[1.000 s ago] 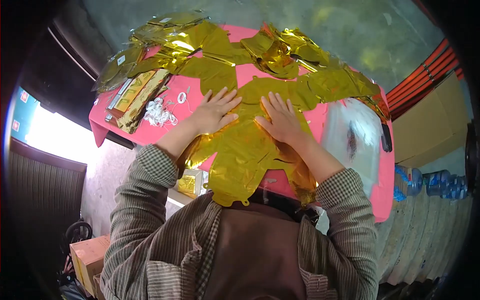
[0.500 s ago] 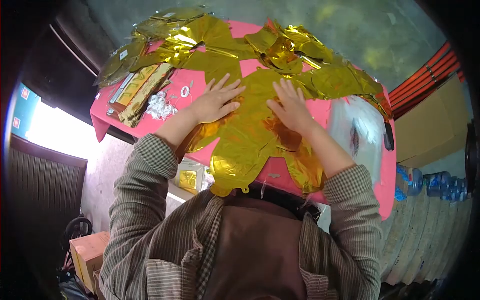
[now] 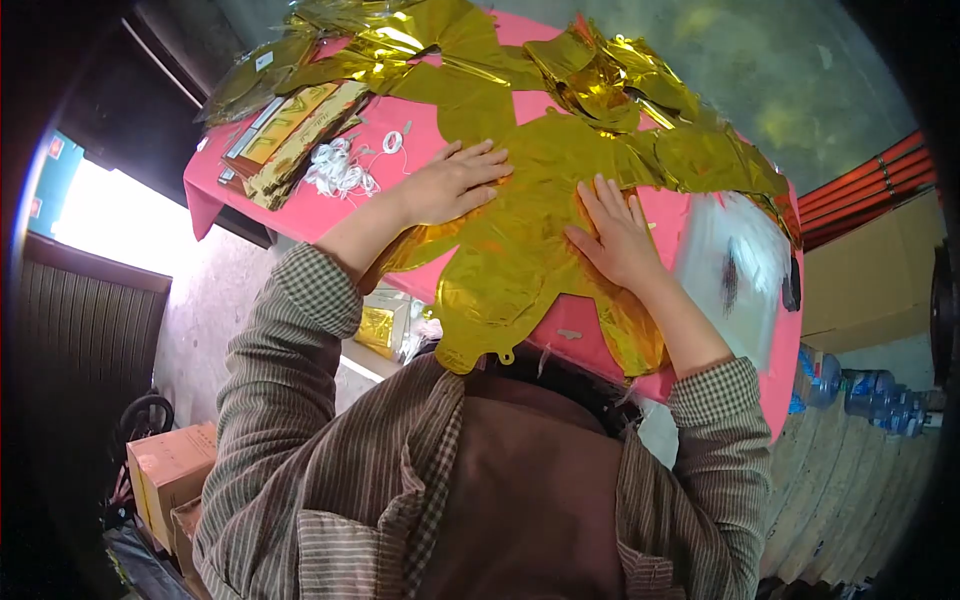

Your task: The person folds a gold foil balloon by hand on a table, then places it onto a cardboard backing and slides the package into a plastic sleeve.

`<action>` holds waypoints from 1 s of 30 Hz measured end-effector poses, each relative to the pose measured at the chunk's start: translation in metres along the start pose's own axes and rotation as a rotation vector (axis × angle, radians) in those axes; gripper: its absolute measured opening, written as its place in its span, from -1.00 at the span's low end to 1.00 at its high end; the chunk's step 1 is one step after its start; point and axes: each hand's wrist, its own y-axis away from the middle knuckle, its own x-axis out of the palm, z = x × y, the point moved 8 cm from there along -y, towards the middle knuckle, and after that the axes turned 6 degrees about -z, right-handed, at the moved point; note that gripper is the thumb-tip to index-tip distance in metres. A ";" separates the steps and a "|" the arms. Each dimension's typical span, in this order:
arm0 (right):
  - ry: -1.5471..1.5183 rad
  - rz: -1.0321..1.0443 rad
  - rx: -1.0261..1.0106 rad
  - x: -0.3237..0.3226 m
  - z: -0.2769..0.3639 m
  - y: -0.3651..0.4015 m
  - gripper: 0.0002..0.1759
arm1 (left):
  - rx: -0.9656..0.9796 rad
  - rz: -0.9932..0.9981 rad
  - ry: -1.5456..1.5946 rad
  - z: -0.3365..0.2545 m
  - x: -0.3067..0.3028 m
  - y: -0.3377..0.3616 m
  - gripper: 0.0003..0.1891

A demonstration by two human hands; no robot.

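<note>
A flat, uninflated gold foil balloon (image 3: 515, 235) lies spread over the front middle of the pink-covered table, its lower lobe and small holed tab hanging near my body. My left hand (image 3: 455, 187) rests palm down on its left side, fingers stretched out. On the right side, my right hand (image 3: 622, 240) presses flat with fingers apart, close to the lower right lobe. Neither hand grips anything. More gold foil balloons (image 3: 465, 60) lie overlapped along the far edge, and another crumpled gold foil piece (image 3: 610, 85) sits at the far right.
White string (image 3: 340, 168) lies tangled on the left beside gold-printed packages (image 3: 290, 135). Clear plastic bags (image 3: 730, 270) are stacked at the right on the pink tablecloth (image 3: 566, 325). Cardboard boxes (image 3: 172, 465) stand at lower left; large water bottles (image 3: 870, 390) lie at right.
My right hand has slid toward my body along the foil, and the foil under it looks flatter. My left hand stays on about the same spot. The head view has shifted slightly.
</note>
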 end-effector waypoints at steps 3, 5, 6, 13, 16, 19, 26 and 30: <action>0.018 0.017 0.013 0.000 0.001 0.001 -0.24 | -0.002 -0.003 0.008 -0.002 -0.001 0.000 -0.52; 0.026 0.024 0.009 -0.001 0.002 0.001 -0.24 | 0.001 0.011 0.009 -0.002 -0.002 0.001 -0.52; 0.029 0.017 0.014 -0.001 0.002 0.001 -0.24 | 0.002 0.023 0.010 -0.003 -0.003 0.000 -0.52; 0.051 -0.019 0.021 0.002 0.002 0.001 -0.23 | -0.068 0.175 -0.102 -0.019 -0.016 -0.018 -0.48; 0.042 -0.057 0.006 0.004 0.002 0.002 -0.23 | -0.177 0.356 -0.107 -0.035 -0.012 -0.036 -0.49; 0.025 -0.078 0.003 0.006 0.001 0.002 -0.23 | -0.173 0.231 -0.022 -0.044 -0.005 -0.059 -0.54; -0.018 -0.099 0.013 0.009 0.000 0.004 -0.20 | 0.055 -0.139 -0.008 -0.052 0.035 -0.083 -0.56; 0.013 -0.092 0.013 0.013 -0.004 0.006 -0.18 | 0.019 -0.120 -0.040 -0.047 0.040 -0.082 -0.54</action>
